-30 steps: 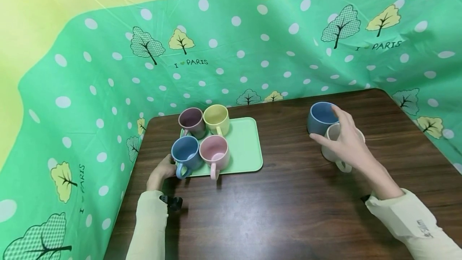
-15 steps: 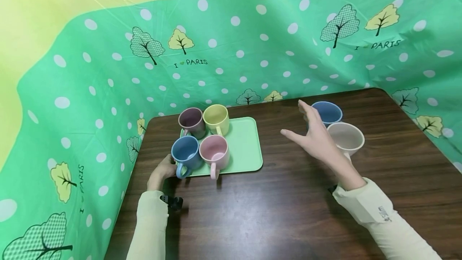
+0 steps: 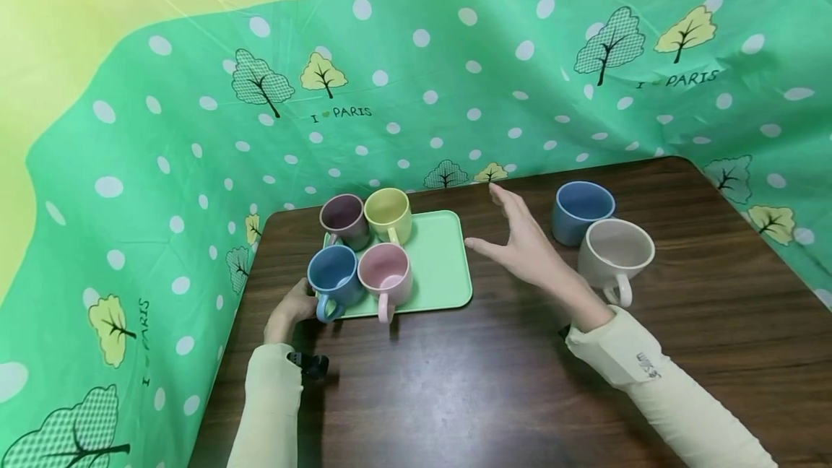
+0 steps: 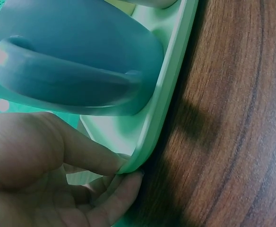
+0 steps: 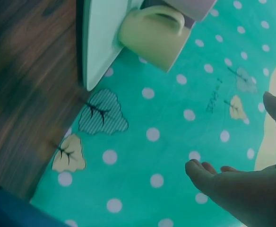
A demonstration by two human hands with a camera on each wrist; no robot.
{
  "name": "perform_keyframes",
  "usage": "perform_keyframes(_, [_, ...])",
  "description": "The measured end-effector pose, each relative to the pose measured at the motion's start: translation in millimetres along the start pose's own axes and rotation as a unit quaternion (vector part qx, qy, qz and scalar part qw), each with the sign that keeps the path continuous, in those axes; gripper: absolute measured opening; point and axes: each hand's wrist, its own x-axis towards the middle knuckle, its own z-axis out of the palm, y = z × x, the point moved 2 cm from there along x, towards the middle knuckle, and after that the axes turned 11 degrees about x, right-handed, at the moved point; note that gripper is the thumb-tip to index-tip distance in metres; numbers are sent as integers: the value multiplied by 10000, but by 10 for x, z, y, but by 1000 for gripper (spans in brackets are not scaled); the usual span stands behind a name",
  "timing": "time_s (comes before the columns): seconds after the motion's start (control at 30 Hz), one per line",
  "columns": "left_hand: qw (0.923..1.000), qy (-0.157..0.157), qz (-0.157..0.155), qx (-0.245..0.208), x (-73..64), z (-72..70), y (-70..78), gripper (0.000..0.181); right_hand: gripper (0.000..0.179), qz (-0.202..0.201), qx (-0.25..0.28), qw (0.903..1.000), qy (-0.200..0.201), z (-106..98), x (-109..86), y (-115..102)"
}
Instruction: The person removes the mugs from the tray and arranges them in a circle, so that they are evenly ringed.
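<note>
My left hand (image 3: 289, 310) pinches the front left corner of a light green tray (image 3: 442, 258); in the left wrist view its thumb and fingers meet at the tray rim (image 4: 147, 146). Four mugs are grouped on the tray's left part: purple (image 3: 344, 221) and yellow (image 3: 390, 215) behind, blue (image 3: 334, 274) and pink (image 3: 388, 273) in front. My right hand (image 3: 528, 248) is in the air just right of the tray, thumb and fingers spread, holding nothing. Behind it stand a second blue mug (image 3: 581, 219) and a white mug (image 3: 614, 255).
The dark wooden table (image 3: 442, 388) carries everything. A green dotted curtain (image 3: 416, 92) with printed trees hangs along its back and sides. The pink and blue mugs' handles jut past the tray's front edge.
My right hand has moved left from over the white mug to beside the tray, leaving both right-hand mugs standing in place. The left hand and tray stay where they were.
</note>
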Motion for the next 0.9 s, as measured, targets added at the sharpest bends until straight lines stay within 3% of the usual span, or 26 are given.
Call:
perform_keyframes(0.27, [10000,-12,-25,6,34,19,-34,45,97,-95,74,9989,-447,312,25,-8])
perform_keyframes(0.9, [9999,-27,-10,-149,36,21,-25,49,95,-326,274,9952,-882,844,49,4])
